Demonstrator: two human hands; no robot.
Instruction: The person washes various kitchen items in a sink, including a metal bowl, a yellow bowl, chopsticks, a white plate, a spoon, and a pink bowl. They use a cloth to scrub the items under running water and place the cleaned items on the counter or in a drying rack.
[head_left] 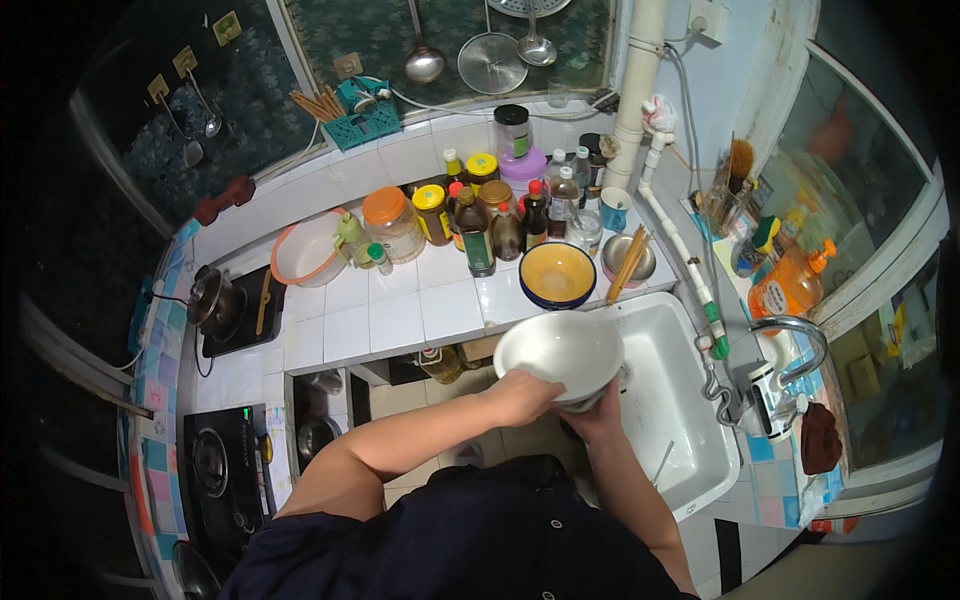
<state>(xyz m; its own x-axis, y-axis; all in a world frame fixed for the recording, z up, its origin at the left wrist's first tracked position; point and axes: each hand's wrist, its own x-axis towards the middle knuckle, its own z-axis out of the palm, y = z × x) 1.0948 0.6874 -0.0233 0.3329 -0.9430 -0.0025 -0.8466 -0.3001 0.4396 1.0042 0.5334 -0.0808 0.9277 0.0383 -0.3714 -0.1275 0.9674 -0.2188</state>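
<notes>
A large white bowl (560, 345) is tilted in front of me, over the counter's front edge and the left rim of the white sink (728, 470). My left hand (525, 397) closes on its near rim, fingers reaching over the inside. From below and to the right, my right hand (600, 415) grips the bowl's underside, with its fingers partly hidden. Just beyond the white bowl, a yellow bowl with a dark blue rim (557, 272) rests on the counter. Wooden chopsticks (627, 268) lean across a small metal bowl (640, 255) beside it.
Several bottles and jars, among them a dark green-labelled bottle (474, 235), crowd the counter's back. A faucet (800, 350) and an orange soap bottle (785, 288) stand right of the sink. A pink-rimmed basin (300, 268) and a kettle (214, 300) are at left.
</notes>
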